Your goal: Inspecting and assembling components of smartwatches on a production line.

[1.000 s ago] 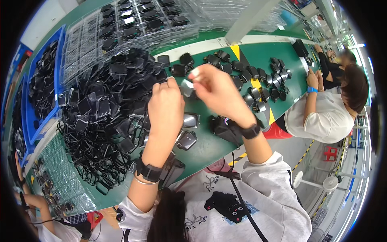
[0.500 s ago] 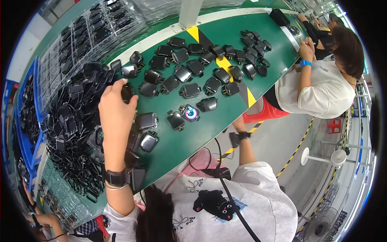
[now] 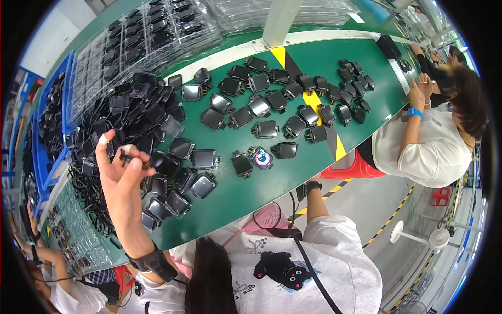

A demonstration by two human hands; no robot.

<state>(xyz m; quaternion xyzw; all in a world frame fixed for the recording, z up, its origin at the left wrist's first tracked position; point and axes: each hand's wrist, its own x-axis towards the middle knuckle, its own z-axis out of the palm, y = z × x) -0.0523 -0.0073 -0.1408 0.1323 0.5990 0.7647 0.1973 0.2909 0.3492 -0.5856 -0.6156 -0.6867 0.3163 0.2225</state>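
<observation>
My left hand [image 3: 123, 180] is raised over the left pile of black smartwatches [image 3: 141, 112]. Its index finger points up, while thumb and other fingers pinch a small dark piece that looks like a smartwatch body, mostly covered by the fingers. A black band circles that wrist. My right forearm [image 3: 316, 205] reaches to the table's front edge; the fingers of that hand are hidden there. Square strapless smartwatch bodies lie spread over the green table [image 3: 230, 209]. One of them, a lit smartwatch [image 3: 260, 157], shows a coloured ring on its screen.
Blue bins [image 3: 52, 136] and clear trays [image 3: 149, 31] of watches stand at the left and far left. Black cords [image 3: 89, 201] lie at the pile's near side. A white post [image 3: 281, 23] rises at the back. Another person [image 3: 418, 141] sits at the right.
My left hand has moved left and down, away from the table's middle, with the small dark piece in it. My right hand has slipped from sight at the table edge. The view has shifted slightly.
</observation>
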